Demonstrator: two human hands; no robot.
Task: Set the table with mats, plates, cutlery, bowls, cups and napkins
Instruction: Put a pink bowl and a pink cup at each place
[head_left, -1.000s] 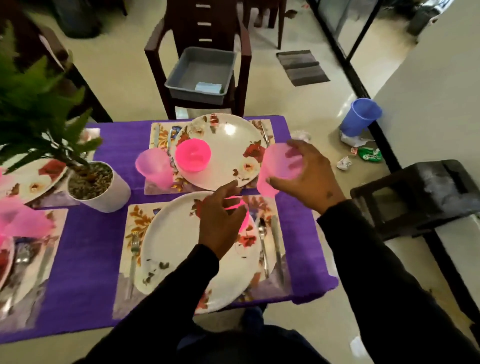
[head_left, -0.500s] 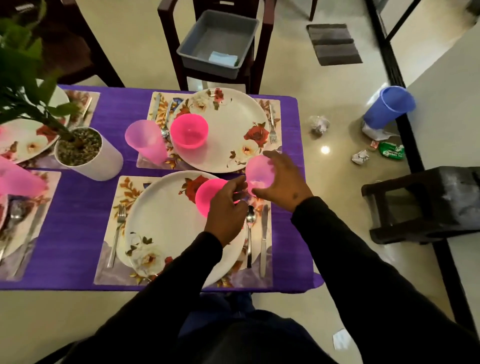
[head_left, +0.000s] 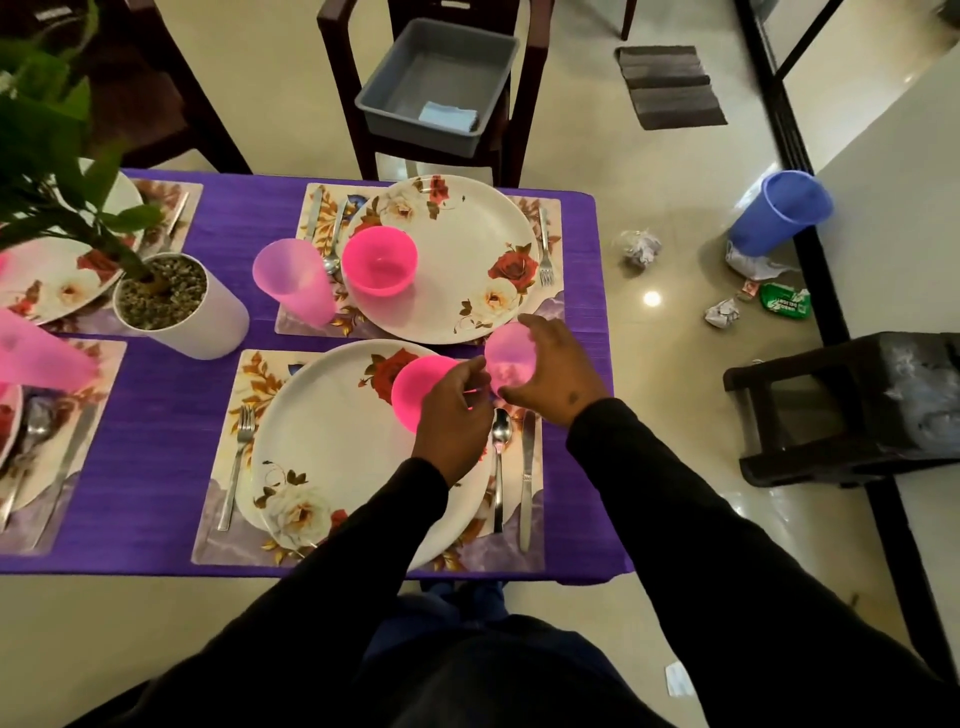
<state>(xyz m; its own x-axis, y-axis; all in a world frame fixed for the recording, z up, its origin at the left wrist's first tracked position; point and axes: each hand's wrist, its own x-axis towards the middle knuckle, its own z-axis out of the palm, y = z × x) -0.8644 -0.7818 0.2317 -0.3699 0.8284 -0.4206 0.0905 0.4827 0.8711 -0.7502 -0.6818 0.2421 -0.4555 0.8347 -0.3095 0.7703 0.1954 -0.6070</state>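
Observation:
My left hand (head_left: 454, 415) grips a bright pink bowl (head_left: 415, 387) at the upper right of the near floral plate (head_left: 332, 447). My right hand (head_left: 545, 374) holds a pale pink cup (head_left: 509, 358) upright over the top right corner of the near mat (head_left: 223, 545), above a spoon (head_left: 500, 441) and knife (head_left: 527, 483). A fork (head_left: 239, 457) lies left of the plate. The far setting has a plate (head_left: 467, 260), pink bowl (head_left: 379, 260), pink cup (head_left: 293, 280) and fork (head_left: 544, 249).
A white plant pot (head_left: 182, 306) stands left of centre on the purple cloth (head_left: 156, 431). A grey bin (head_left: 436, 83) with a napkin (head_left: 449, 114) sits on the far chair. Right of the table are a dark stool (head_left: 852, 410), a blue cup (head_left: 779, 213) and litter.
Both hands came down toward the near setting. The pink cup moved from above the far plate's edge to the near mat's top right corner, and the bowl settled on the near plate.

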